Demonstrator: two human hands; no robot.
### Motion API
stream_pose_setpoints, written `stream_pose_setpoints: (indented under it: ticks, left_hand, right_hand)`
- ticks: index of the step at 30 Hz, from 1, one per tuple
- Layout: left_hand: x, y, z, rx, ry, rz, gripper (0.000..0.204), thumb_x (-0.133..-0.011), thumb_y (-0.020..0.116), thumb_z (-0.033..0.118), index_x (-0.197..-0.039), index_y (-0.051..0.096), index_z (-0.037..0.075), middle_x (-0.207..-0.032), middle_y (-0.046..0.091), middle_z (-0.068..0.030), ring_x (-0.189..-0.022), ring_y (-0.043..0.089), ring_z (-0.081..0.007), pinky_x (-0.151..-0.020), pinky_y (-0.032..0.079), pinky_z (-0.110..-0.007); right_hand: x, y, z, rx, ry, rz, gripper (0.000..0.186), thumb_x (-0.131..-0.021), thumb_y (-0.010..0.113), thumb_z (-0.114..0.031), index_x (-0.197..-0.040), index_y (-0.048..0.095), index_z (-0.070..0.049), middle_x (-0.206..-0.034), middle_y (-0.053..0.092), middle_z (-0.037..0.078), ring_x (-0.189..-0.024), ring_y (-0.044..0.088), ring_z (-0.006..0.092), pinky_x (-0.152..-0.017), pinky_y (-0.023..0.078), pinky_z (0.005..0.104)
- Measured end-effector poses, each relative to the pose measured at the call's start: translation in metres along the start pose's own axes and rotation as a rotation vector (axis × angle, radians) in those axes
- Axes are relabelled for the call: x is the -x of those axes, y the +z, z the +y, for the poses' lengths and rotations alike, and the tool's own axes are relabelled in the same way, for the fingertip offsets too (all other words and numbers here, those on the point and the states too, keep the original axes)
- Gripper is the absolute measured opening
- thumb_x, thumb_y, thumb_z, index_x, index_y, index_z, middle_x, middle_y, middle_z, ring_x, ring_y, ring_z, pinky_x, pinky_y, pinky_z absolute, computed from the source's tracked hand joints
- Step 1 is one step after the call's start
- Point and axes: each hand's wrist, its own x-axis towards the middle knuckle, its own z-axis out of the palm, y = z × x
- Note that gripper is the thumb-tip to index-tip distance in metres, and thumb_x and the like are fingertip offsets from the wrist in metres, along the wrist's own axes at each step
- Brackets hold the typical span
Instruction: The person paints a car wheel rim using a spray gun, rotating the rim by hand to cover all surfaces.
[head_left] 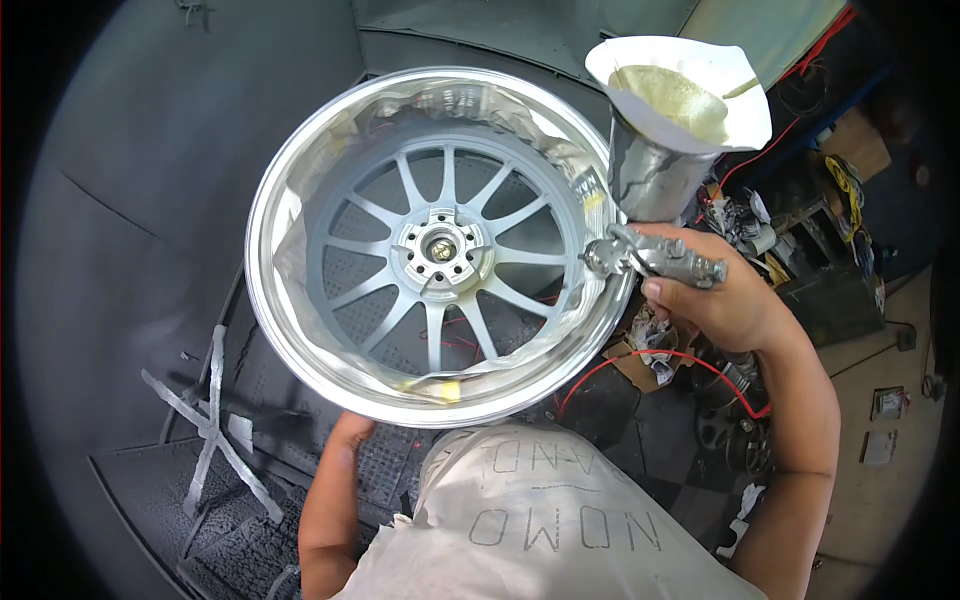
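Observation:
A car wheel [525,258] faces up at me, its thin spokes and inner barrel face pale grey and its outer lip shiny silver. Crumpled masking paper [292,225] lines the inside of the lip. My right hand [728,300] is closed around a metal spray gun [672,260] at the wheel's right edge, the nozzle turned toward the spokes. On top of the gun sits a grey paint cup [655,180] with a white paper funnel [742,100] in its mouth. My left hand [354,427] is at the wheel's near left edge, its fingers hidden beneath the rim.
At the lower left stands a grey-coated cross-shaped stand [210,430]. A red hose [690,356] loops below my right forearm. Cluttered shelving and a cabinet [830,275] are at the right, with a cardboard box [640,368] on the floor. Dark booth walls [190,150] rise at the left.

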Motion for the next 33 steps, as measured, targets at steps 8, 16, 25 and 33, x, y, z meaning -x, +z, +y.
stream_pose_setpoints:
  ticks: [8,16,25,33]
  left_hand:
    - [-0.008,0.033,0.041,0.486,0.110,0.322,0.045,-0.105,0.052,0.029,-0.139,0.050,-0.001,-0.131,0.062,-0.0159,-0.119,0.062,-0.0310,-0.107,0.050,-0.047]
    - [0.046,0.209,0.037,0.613,-0.018,0.302,0.046,-0.105,0.052,0.033,-0.137,0.053,0.000,-0.134,0.061,-0.0157,-0.120,0.061,-0.0294,-0.106,0.048,-0.044]
    - [-0.002,0.096,0.014,0.372,0.168,0.375,0.040,-0.106,0.050,0.032,-0.134,0.054,0.004,-0.129,0.062,-0.0134,-0.116,0.063,-0.0287,-0.102,0.052,-0.044]
    - [-0.055,0.050,0.113,0.692,0.279,0.461,0.052,-0.108,0.040,0.043,-0.141,0.052,0.005,-0.130,0.061,-0.0143,-0.115,0.063,-0.0312,-0.100,0.053,-0.047]
  right_hand:
    - [-0.008,-0.024,-0.001,0.052,0.001,0.073,0.047,-0.095,0.061,-0.005,-0.141,0.052,0.004,-0.092,0.065,0.001,-0.078,0.058,0.0087,-0.072,0.050,0.0266]
    - [-0.007,-0.021,-0.003,0.014,0.052,-0.132,0.047,-0.096,0.063,-0.007,-0.142,0.053,-0.001,-0.096,0.068,0.003,-0.080,0.064,0.0115,-0.070,0.053,0.0281]
    - [-0.022,-0.016,-0.010,0.115,0.018,-0.127,0.046,-0.096,0.064,-0.008,-0.140,0.054,0.000,-0.092,0.066,0.003,-0.080,0.061,0.0093,-0.069,0.050,0.0263]
    - [-0.025,-0.030,-0.011,0.096,0.049,0.030,0.050,-0.095,0.064,-0.012,-0.142,0.053,0.000,-0.080,0.063,0.000,-0.069,0.057,0.0073,-0.053,0.046,0.0238]
